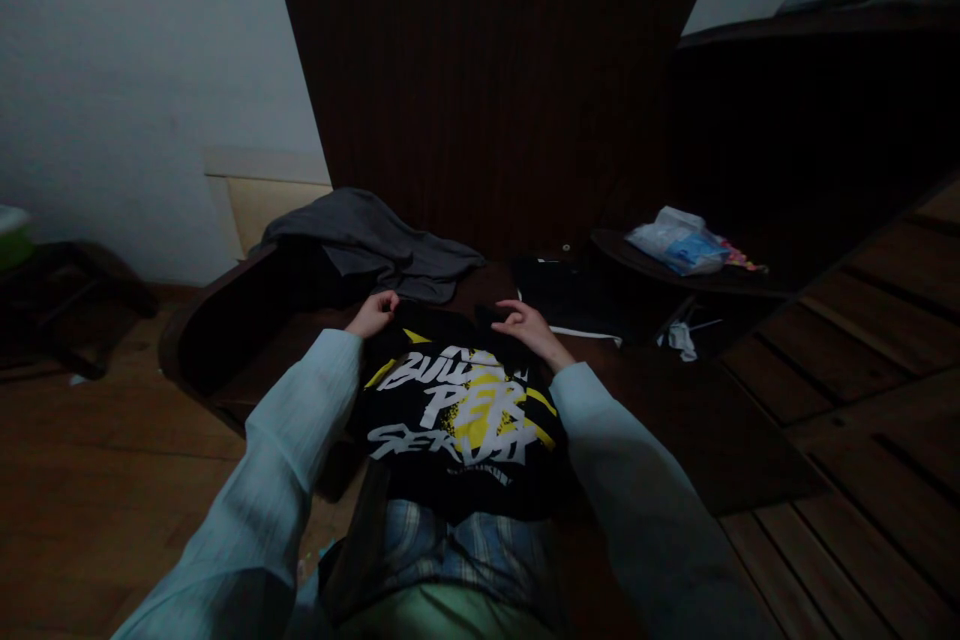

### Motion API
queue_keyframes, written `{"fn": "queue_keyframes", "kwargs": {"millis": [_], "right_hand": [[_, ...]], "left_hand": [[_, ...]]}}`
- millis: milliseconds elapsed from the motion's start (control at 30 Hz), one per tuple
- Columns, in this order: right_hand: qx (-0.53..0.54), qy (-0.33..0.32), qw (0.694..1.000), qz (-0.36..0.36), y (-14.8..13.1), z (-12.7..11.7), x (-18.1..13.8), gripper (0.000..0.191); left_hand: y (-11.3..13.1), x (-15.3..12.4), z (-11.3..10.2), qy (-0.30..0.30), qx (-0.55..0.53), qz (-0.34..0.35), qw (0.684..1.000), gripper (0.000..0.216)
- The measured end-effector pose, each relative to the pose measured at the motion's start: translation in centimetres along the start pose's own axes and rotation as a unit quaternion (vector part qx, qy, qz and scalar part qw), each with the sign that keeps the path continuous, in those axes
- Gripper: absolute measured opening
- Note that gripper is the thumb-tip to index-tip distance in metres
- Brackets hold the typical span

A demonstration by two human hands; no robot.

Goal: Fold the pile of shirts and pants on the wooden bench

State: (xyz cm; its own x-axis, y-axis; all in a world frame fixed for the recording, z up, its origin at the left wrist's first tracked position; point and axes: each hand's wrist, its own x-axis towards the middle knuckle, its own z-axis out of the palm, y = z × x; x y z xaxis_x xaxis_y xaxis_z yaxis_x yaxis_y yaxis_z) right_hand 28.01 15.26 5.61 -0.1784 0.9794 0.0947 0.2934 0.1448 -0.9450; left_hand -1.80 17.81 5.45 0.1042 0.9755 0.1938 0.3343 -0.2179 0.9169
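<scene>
A black T-shirt [457, 420] with white and yellow lettering lies spread in front of me on a dark wooden surface [675, 420]. My left hand [373, 314] is closed on the shirt's far left corner. My right hand [525, 323] pinches the shirt's far right edge with curled fingers. Both arms wear pale blue sleeves. Beneath the shirt's near edge a plaid cloth [457, 545] shows.
A grey garment [375, 240] lies bunched at the far left of the surface. A folded black item [570, 300] sits to the right of my hands. A plastic bag [679, 240] rests on a small round table. Wooden floor surrounds; a dark panel stands behind.
</scene>
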Motion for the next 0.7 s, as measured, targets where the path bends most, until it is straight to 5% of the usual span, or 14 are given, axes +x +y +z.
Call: {"fn": "queue_keyframes", "kwargs": {"millis": [167, 367, 700], "right_hand": [[-0.153, -0.018, 0.988, -0.023, 1.0, 0.6, 0.7, 0.029], [-0.138, -0.073, 0.987, -0.046, 0.5, 0.4, 0.0, 0.031], [-0.083, -0.2, 0.966, -0.142, -0.3, 0.4, -0.9, 0.033]], "left_hand": [[0.3, -0.4, 0.2, -0.015, -0.099, -0.023, 0.995, 0.016], [0.5, -0.6, 0.1, 0.009, -0.181, -0.034, 0.983, 0.019], [-0.7, 0.1, -2.1, 0.178, -0.266, 0.005, 0.947, 0.022]]}}
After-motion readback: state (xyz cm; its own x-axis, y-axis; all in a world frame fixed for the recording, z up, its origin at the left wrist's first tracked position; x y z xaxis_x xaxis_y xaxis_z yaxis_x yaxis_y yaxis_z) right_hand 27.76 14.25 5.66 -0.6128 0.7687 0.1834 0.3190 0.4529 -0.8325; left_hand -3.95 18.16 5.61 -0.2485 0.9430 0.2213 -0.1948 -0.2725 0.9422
